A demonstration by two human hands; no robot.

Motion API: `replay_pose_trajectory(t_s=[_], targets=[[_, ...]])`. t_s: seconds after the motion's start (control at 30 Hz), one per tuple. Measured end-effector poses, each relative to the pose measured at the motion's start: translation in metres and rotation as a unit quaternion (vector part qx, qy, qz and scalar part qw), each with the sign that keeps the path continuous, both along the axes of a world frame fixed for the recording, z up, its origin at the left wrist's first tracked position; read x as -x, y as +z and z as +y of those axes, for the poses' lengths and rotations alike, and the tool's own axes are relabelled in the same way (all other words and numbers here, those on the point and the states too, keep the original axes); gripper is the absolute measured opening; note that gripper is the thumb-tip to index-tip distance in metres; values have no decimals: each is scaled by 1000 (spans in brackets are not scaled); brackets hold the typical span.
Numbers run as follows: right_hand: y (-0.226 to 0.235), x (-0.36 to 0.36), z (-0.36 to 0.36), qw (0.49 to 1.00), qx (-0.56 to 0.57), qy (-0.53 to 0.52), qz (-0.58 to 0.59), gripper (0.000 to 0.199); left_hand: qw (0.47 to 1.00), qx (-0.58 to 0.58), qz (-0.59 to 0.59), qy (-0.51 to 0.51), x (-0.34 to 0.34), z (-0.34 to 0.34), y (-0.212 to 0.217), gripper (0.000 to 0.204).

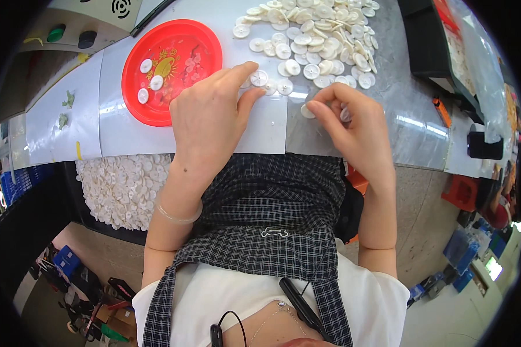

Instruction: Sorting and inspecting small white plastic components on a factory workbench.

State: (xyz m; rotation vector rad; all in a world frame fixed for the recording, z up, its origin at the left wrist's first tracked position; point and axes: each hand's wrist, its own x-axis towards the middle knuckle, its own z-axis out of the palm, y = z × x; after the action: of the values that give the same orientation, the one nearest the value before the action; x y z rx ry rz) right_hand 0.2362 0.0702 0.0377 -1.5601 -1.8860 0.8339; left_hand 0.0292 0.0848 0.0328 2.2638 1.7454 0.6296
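Observation:
My left hand (208, 118) reaches over the table beside the red plate (134, 63). Its thumb and index finger stand at opposite edges of a round white plastic disc (259, 78) with a small centre pin, close to a few more discs. To the right, my right hand (356, 124) is closed, pinching another white disc (307, 111) between thumb and fingertip. A further disc (345, 114) shows inside its curled fingers. Three white discs, one of them here (156, 82), lie on the plate. Beyond my hands spreads a large loose pile of discs (324, 34).
Below the table edge at left, a dark bin (87, 217) holds many small white pieces (124, 188). A machine with green and black knobs (69, 29) stands at far left. At right are a black crate (434, 52), an orange-handled cutter (441, 111) and a phone-like black object (485, 144).

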Motion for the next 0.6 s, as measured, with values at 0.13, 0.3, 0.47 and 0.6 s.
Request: replay_pose_trajectory(t_s=[0.13, 0.3, 0.47, 0.6], targets=[[-13, 0, -9, 998, -51, -22, -12, 10, 1000, 9, 26, -10, -2, 1, 1, 28], [-9, -14, -14, 996, -12, -55, 64, 15, 998, 35, -54, -13, -2, -4, 6, 25], [-11, -15, -19, 997, -45, -4, 54, 33, 893, 214, -388, -80, 11, -25, -4, 26], [-18, -14, -17, 995, -96, 31, -6, 40, 615, 460, -636, -68, 13, -37, -8, 31]])
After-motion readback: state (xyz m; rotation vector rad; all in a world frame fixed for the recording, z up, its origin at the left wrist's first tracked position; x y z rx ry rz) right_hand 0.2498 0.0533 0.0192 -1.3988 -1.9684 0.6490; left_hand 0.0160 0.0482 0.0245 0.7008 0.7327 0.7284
